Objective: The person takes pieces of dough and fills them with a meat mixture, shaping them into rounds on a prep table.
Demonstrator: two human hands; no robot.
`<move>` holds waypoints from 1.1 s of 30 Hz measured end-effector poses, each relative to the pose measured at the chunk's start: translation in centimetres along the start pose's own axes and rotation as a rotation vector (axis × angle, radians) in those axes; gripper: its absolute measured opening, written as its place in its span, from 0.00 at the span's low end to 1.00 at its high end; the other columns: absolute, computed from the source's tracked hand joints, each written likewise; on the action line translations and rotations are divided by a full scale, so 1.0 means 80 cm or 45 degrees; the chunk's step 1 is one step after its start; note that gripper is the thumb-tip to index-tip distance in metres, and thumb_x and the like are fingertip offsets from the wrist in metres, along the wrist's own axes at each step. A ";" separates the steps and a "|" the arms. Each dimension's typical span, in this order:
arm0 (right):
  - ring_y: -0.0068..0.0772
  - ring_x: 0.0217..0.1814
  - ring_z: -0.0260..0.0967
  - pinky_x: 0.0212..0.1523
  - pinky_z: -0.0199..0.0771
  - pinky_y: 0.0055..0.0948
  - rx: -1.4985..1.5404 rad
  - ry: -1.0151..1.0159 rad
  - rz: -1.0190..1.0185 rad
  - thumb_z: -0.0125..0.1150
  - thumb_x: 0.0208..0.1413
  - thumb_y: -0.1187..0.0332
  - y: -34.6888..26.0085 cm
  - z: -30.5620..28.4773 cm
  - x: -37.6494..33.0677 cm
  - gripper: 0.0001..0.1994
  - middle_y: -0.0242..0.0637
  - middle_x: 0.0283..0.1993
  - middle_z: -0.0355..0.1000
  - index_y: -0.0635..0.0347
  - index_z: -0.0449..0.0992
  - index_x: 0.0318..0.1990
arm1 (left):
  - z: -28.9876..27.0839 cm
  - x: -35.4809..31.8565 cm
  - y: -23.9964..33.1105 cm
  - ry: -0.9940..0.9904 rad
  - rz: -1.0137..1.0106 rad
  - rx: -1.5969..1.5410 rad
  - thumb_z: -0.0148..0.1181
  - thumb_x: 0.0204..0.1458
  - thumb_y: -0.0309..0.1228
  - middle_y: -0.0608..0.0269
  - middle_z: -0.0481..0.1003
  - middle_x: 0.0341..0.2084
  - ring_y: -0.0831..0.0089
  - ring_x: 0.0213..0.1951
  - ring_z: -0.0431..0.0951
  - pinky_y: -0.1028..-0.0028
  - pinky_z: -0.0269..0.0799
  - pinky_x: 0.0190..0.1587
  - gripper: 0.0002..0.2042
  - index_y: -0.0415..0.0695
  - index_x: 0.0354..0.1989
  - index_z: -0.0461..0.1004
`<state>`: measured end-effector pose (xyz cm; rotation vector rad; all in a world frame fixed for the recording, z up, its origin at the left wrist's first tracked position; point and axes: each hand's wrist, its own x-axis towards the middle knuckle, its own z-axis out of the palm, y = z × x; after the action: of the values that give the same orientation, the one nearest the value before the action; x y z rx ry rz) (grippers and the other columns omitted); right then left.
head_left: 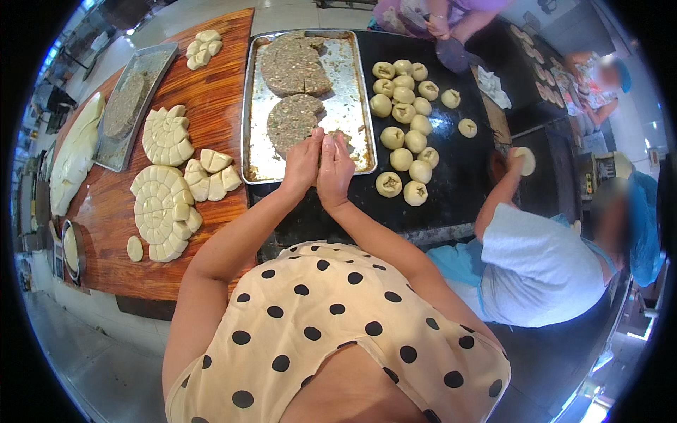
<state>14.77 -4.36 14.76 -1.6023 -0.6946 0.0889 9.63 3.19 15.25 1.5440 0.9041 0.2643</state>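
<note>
Brownish filling (289, 125) is being borne by the tray (256, 134), just far-left of the nearer left hand (303, 163), which is being pressed against the right hand (335, 171); any contents cannot be told.

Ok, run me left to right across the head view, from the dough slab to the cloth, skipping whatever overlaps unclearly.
Dough slab → cut dough → big tray → buns → cloth.

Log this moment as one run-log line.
left hand: close beside right hand; over: silver rectangular metal tray with speckled brown filling; grip contents: hidden; right of tray: pale round dough balls
</note>
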 end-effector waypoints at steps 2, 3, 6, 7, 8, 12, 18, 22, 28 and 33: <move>0.57 0.43 0.71 0.65 0.62 0.43 0.016 0.137 -0.007 0.43 0.69 0.60 0.011 0.003 -0.004 0.20 0.52 0.38 0.76 0.68 0.78 0.44 | 0.004 0.003 0.010 -0.070 0.052 0.029 0.40 0.64 0.58 0.65 0.76 0.29 0.79 0.33 0.71 0.75 0.67 0.35 0.31 0.38 0.35 0.76; 0.47 0.43 0.74 0.61 0.66 0.37 0.043 0.179 0.077 0.44 0.69 0.60 0.006 0.006 -0.002 0.20 0.48 0.39 0.78 0.68 0.78 0.43 | 0.004 0.002 0.014 -0.076 0.045 -0.047 0.39 0.64 0.58 0.65 0.76 0.29 0.79 0.33 0.71 0.75 0.68 0.36 0.32 0.38 0.37 0.76; 0.34 0.46 0.73 0.57 0.67 0.30 0.733 -0.017 0.531 0.46 0.69 0.60 -0.007 -0.007 0.024 0.19 0.43 0.42 0.78 0.69 0.78 0.43 | -0.001 -0.003 0.036 -0.043 -0.163 -1.099 0.39 0.62 0.61 0.61 0.74 0.44 0.72 0.45 0.76 0.69 0.72 0.49 0.30 0.46 0.54 0.69; 0.25 0.47 0.71 0.53 0.69 0.26 0.629 -0.023 0.392 0.47 0.69 0.62 -0.016 -0.008 0.031 0.18 0.39 0.43 0.77 0.70 0.78 0.43 | 0.003 -0.004 0.015 -0.144 -0.159 -1.199 0.40 0.63 0.59 0.61 0.73 0.47 0.72 0.47 0.75 0.69 0.71 0.51 0.28 0.46 0.55 0.68; 0.28 0.49 0.72 0.53 0.70 0.28 0.558 0.005 0.301 0.48 0.67 0.65 -0.010 0.001 0.026 0.15 0.41 0.45 0.77 0.69 0.77 0.45 | 0.009 -0.007 -0.006 -0.245 -0.153 -1.299 0.42 0.64 0.56 0.61 0.72 0.49 0.72 0.49 0.74 0.68 0.70 0.53 0.26 0.46 0.55 0.67; 0.33 0.49 0.76 0.59 0.68 0.34 0.165 -0.045 0.206 0.52 0.63 0.72 0.003 0.009 -0.001 0.14 0.44 0.49 0.77 0.65 0.76 0.53 | 0.036 -0.034 -0.017 0.101 0.004 -1.132 0.45 0.67 0.44 0.68 0.71 0.42 0.76 0.45 0.71 0.71 0.69 0.50 0.15 0.47 0.51 0.68; 0.44 0.64 0.66 0.69 0.57 0.39 0.247 -0.477 -0.027 0.64 0.55 0.65 0.003 -0.002 0.011 0.33 0.50 0.63 0.66 0.61 0.59 0.67 | -0.016 -0.027 -0.011 -0.111 -0.143 -1.000 0.42 0.64 0.56 0.63 0.72 0.50 0.70 0.51 0.75 0.70 0.73 0.52 0.25 0.51 0.59 0.65; 0.52 0.70 0.56 0.67 0.59 0.41 -0.129 -0.739 -0.287 0.77 0.40 0.60 -0.014 -0.036 0.021 0.55 0.51 0.72 0.51 0.62 0.43 0.72 | -0.052 -0.024 0.026 -0.400 -0.296 -0.820 0.40 0.59 0.66 0.60 0.74 0.50 0.69 0.52 0.76 0.68 0.74 0.54 0.35 0.47 0.60 0.65; 0.52 0.62 0.64 0.62 0.64 0.43 -0.135 -0.411 -0.221 0.76 0.39 0.65 -0.011 -0.034 0.010 0.51 0.49 0.61 0.65 0.61 0.49 0.71 | -0.018 -0.050 0.020 -0.449 -0.144 -1.219 0.52 0.60 0.54 0.63 0.72 0.53 0.72 0.52 0.75 0.70 0.72 0.55 0.28 0.47 0.61 0.64; 0.46 0.66 0.64 0.62 0.67 0.40 0.027 -0.839 -0.160 0.79 0.38 0.59 -0.031 -0.078 0.031 0.51 0.47 0.64 0.65 0.58 0.52 0.69 | -0.050 -0.043 0.026 -0.773 -0.114 -0.698 0.59 0.59 0.43 0.63 0.71 0.53 0.75 0.53 0.74 0.72 0.71 0.55 0.28 0.46 0.64 0.60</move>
<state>18.60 -8.70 18.95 -1.5022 -1.2918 0.5467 5.63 4.00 19.13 0.9779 0.3694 -0.0312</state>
